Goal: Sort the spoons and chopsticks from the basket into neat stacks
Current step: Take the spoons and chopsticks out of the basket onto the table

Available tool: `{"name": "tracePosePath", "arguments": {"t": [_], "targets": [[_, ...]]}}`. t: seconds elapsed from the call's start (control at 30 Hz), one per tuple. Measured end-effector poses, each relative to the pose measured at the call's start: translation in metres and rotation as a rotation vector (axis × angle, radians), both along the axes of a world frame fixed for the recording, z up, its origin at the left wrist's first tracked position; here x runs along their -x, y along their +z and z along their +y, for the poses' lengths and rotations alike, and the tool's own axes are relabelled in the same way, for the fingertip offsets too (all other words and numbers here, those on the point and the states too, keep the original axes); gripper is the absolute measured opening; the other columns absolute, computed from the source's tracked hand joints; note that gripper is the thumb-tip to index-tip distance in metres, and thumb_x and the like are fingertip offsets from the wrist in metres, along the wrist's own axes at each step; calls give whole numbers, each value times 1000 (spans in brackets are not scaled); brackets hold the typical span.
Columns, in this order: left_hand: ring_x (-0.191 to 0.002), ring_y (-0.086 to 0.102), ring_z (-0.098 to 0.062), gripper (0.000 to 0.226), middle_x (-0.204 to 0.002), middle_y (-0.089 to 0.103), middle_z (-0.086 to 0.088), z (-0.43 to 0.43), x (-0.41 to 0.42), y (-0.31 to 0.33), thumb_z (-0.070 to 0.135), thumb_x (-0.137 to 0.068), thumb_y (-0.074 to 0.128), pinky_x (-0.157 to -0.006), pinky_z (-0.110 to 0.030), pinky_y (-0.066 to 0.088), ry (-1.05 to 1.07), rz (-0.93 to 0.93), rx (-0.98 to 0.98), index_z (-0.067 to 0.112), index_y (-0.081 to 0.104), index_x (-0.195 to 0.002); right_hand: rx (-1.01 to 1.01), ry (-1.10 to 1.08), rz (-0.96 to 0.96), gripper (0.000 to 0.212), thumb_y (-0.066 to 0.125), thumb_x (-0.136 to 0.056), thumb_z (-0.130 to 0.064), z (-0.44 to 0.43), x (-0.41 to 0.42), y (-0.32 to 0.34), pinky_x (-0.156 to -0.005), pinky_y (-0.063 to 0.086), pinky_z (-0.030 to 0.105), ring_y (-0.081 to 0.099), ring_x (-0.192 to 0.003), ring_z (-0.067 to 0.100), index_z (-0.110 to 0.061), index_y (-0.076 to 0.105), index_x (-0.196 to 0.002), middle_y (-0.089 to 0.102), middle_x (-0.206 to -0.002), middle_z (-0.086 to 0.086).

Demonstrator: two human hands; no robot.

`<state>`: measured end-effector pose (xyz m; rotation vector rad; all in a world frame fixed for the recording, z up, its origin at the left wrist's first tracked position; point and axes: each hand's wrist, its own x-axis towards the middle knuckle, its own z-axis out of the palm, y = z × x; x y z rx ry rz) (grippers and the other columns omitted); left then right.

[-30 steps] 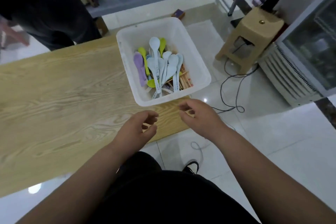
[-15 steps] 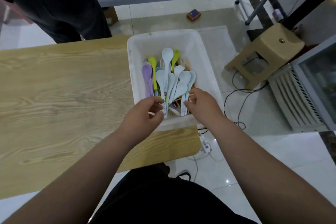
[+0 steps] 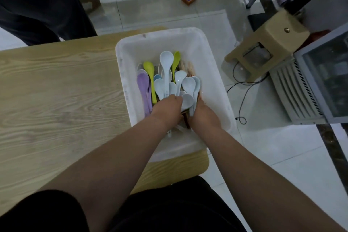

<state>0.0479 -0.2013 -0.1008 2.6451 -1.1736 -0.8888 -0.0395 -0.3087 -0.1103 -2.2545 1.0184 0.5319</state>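
Left hand [image 3: 167, 109] is down in the pile, knuckles up, fingertips buried among the white spoon handles, so can't tell if it's got a grip or is just raking. Right hand [image 3: 204, 116] is right beside it, fingers dug in at the near right of the heap, grip hidden too. One white spoon bowl pokes up btwn the two. The spoons [image 3: 166, 73] lie fanned w/ bowls pointing away, mostly white, a purple one and a couple of green ones on the left side. The chopsticks [image 3: 190, 68] are underneath, ends peeking out at the far right. It all sits in the basket [image 3: 216, 66], at the right end of the worktop [image 3: 56, 90]. Sorting looks barely begun: every piece I can see is in the basket, so prob step one, gathering a bunch of spoons. Next move needs a firm clamp on handles only, a lift w/o dragging chopsticks along, then laying them nested on the worktop left of the basket.
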Motion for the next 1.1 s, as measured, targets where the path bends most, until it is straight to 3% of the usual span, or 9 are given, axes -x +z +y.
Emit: {"name": "tracePosePath", "arguments": {"t": [0.1,0.3,0.43,0.5,0.57,0.7,0.8,0.93,1.1], "targets": [[-108,60,-34,40,-119,52,-13,-10,3,-9,26,-94,60,-74,-43,48,-18,-89,-23,9,47,-128,42,30,-14,50,54,-99,-33,1,7,13,-83,49,37,65,-104,29,-14,40,-143,63,-121,9],[-108,61,-35,38,-120,57,-14,-22,9,-3,20,-96,51,-80,-43,51,66,-118,-53,8,48,-132,-139,-63,-2,19,52,-100,-18,-6,10,35,-68,40,30,59,-87,23,-8,49,-116,59,-107,10],[-91,61,-35,18,-97,65,-16,-15,11,11,25,-92,55,-75,-39,47,308,-85,111,8,60,-97,-319,-139,-63,7,44,-98,-12,-10,18,56,-67,43,31,56,-80,22,-11,49,-103,56,-95,6],[-82,57,-29,15,-84,61,-8,-8,16,22,25,-91,57,-67,-35,43,560,26,220,10,57,-88,-389,-151,-102,11,43,-96,-9,-15,27,68,-65,44,32,55,-73,20,-14,51,-89,58,-84,6],[-76,54,-21,14,-76,56,0,0,23,31,24,-92,57,-62,-31,38,775,152,342,12,56,-86,-447,-170,-126,12,44,-94,-10,-21,38,79,-66,45,31,56,-76,19,-15,55,-97,60,-88,6],[-74,68,-22,17,-78,65,-9,6,40,50,12,-100,47,-80,-40,56,1245,680,867,9,57,-87,-516,-159,-216,17,43,-96,-13,-25,59,95,-65,41,30,53,-79,18,-14,57,-105,58,-92,3],[-62,53,-15,20,-77,55,-5,7,54,72,3,-104,38,-62,-29,52,1474,996,1206,6,58,-102,-588,-135,-301,17,45,-92,-13,-21,72,106,-70,43,34,57,-85,28,-16,60,-101,63,-97,12],[-58,44,-11,18,-72,50,-1,18,83,97,3,-99,42,-51,-22,41,1455,1072,1286,3,58,-106,-735,-96,-357,20,50,-92,-11,-5,82,113,-87,55,50,65,-99,33,-24,65,-96,68,-102,9],[-62,47,-13,17,-76,54,-4,50,118,108,0,-100,43,-57,-27,42,1419,887,1316,7,58,-95,-748,179,-374,20,46,-98,-14,24,99,114,-72,40,37,52,-81,34,-16,62,-109,60,-105,23]]}}
